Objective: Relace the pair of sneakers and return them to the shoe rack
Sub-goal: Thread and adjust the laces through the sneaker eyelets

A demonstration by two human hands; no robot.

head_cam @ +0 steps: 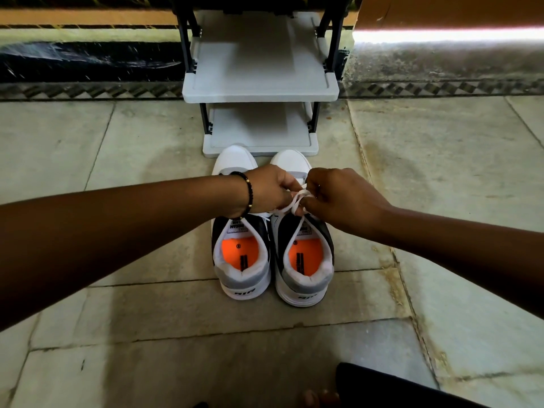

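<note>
Floor [441, 160] is pale stone tile, and the grey shoe rack [260, 91] stands at 12 o'clock with both visible shelves bare, so nothing's been put back yet. Pair sits toes-to-rack just below it: left sneaker [242, 260] at about 7 o'clock from the hands, right sneaker [304, 266] at about 5. Both hands meet over the right one's tongue. Left hand [269, 189], beaded bracelet [248, 191] on the wrist, has fingers pinched narrow on the white lace [298, 198]; right hand [344, 198] pinches the same lace too. Looks like the bow is getting tied. Can't tell if the left shoe is finished, my arm covers it.
</note>
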